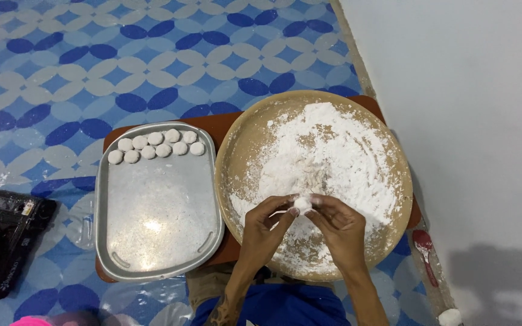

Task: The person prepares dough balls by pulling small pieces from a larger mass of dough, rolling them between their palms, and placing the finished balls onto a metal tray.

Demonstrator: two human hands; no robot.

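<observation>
hands: left hand [265, 218], right hand [337, 222] fingers pinching dough ball [302, 204] | over floured tray [246, 151] near edge

Small white dough ball [302, 204], flour-dusted, pinched between fingertips above the near side of the floured round tray [237, 151].

Small pale rectangular label [28, 208] on black case [4, 238], far left on floor; no packages, signs, screens.

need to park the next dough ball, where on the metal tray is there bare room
Most of the metal tray is bare: everything below the two rows of dough balls along its top edge, down to the near rim. Crowded spots: that top strip, and the floured round tray, where the left hand and right hand pinch a dough piece.
</observation>
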